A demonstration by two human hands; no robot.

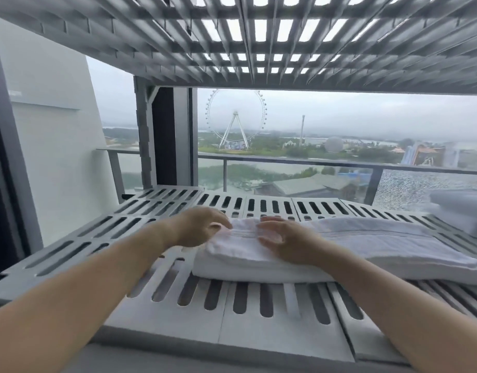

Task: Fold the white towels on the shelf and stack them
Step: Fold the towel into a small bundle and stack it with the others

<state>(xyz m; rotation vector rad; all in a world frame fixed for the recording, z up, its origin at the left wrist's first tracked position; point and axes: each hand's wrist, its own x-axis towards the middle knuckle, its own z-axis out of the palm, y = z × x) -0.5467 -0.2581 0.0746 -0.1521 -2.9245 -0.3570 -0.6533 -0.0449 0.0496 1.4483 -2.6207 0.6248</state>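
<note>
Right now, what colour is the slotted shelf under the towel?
The shelf is light grey with dark oblong slots; head view.

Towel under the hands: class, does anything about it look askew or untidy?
Slightly. At the left end of the towel, by the left hand and right hand, the top layer is rumpled and set back from the layer below. Nothing looks damaged.

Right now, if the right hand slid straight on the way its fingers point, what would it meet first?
Probably the left hand: the right hand lies on the white towel with its fingers pointing left, only bare towel between them. Depth is unclear.
</note>
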